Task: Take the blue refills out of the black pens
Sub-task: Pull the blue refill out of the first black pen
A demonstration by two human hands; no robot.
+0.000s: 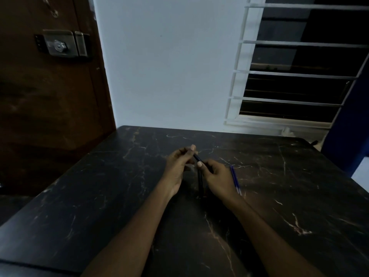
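Note:
Both hands meet over the middle of the dark marble table (119, 186). My left hand (178, 166) pinches one end of a black pen (197, 157), and my right hand (216, 175) grips its other end. The pen slants between the two thumbs, a little above the table. Another black pen (200, 182) lies on the table below the hands, pointing towards me. A blue refill (235, 179) lies on the table just right of my right hand, partly hidden by the wrist.
The table's far edge meets a pale wall (169, 76). A brown door with a metal lock (60, 44) stands at the left. A barred window (295, 72) is at the right. The light is dim.

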